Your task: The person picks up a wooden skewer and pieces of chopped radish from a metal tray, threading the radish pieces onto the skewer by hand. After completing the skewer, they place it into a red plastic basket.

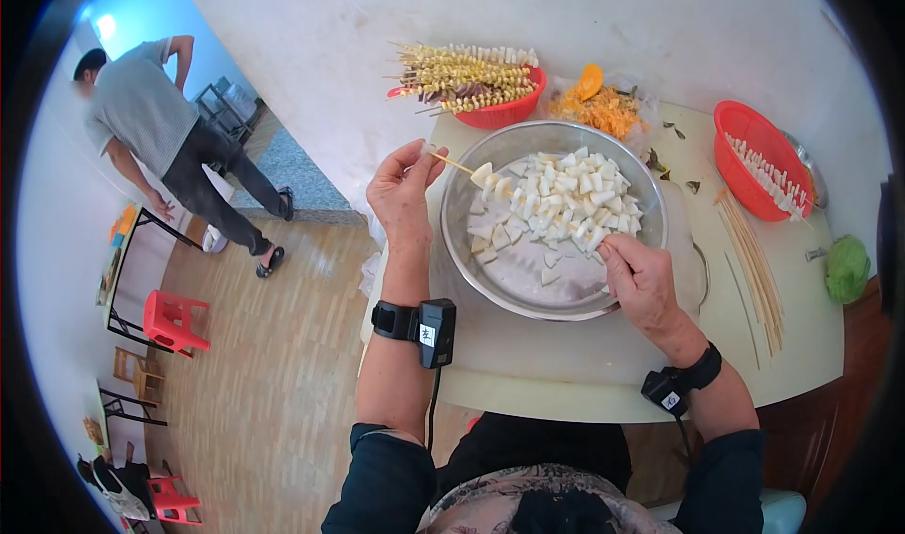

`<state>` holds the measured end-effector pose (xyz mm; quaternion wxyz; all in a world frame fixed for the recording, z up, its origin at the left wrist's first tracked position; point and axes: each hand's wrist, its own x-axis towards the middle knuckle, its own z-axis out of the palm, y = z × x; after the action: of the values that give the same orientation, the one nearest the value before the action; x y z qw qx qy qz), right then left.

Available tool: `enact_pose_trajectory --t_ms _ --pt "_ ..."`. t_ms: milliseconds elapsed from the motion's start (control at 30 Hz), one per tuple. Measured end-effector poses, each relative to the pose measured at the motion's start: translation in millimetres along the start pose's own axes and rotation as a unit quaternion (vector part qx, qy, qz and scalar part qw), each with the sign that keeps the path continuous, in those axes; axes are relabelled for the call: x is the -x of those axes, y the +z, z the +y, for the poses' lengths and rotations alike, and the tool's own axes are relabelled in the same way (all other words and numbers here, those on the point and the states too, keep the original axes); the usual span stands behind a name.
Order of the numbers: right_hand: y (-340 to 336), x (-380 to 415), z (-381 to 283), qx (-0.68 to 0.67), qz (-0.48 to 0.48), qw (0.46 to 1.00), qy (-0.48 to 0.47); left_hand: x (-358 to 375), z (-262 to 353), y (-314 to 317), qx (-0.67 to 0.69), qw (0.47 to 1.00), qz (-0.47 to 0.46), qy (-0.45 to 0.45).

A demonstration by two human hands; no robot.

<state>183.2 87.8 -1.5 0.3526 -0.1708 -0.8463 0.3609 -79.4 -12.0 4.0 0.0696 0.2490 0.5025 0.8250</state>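
My left hand point(405, 190) is closed in a pinch on one end of a thin wooden skewer point(455, 164), beyond the left rim of a metal basin point(454, 251). A small whitish bit shows at its fingertips. White pieces point(483, 176) are threaded along the skewer, which slants down to the right across the basin. My right hand point(643, 284) is over the basin's right side, its thumb and fingers closed at the skewer's other end, by the last white pieces. Beneath lie many loose cut white pieces point(589, 180), heaped towards the back right of the basin.
Behind stands a red basket point(504, 112) of filled skewers, beside orange shreds point(608, 112) on plastic. To the right are another red basket point(745, 171) with white skewers, bare skewers point(754, 270) and a green cabbage-like vegetable point(847, 268). At left, a person point(156, 110) walks near a red stool point(174, 322).
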Motion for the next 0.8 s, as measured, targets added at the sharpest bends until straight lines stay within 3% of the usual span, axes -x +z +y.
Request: enact_pose_trajectory --t_ms 800 --pt "0.5 0.5 -2.7 0.003 0.012 1.0 0.014 7.0 2.2 6.7 -0.014 0.998 -0.037 -0.049"
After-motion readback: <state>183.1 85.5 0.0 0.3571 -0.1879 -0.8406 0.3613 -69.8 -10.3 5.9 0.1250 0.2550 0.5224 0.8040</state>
